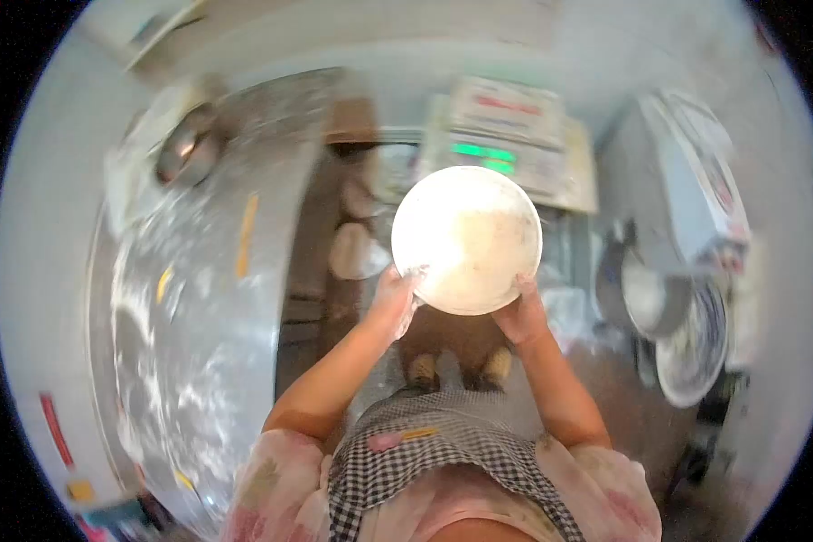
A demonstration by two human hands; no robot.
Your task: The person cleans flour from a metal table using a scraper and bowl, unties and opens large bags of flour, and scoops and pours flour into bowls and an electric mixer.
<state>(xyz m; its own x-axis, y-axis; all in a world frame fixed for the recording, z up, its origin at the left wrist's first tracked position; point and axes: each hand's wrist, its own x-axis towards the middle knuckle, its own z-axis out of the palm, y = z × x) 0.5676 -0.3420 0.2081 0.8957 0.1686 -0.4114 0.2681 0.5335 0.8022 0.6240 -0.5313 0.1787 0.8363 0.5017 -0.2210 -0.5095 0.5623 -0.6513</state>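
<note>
Between my two hands is a round white bowl [465, 294], with pale, floury-looking contents inside it. My left hand [396, 303], dusted white at the fingers, is closed on the near left of its rim. On the near right of the rim, my right hand [522, 316] is closed too. Part of each hand's fingers is hidden under the bowl. Just beyond the bowl stands a scale with a green lit display [483, 155]; I cannot tell if the two touch.
At left runs a metal table [221, 361] streaked with white powder, bearing a metal bowl [190, 149] and a thin yellowish stick [247, 237]. To the right are a white box [673, 181], a grey pot [614, 289] and a round basin [691, 379]. My feet show below.
</note>
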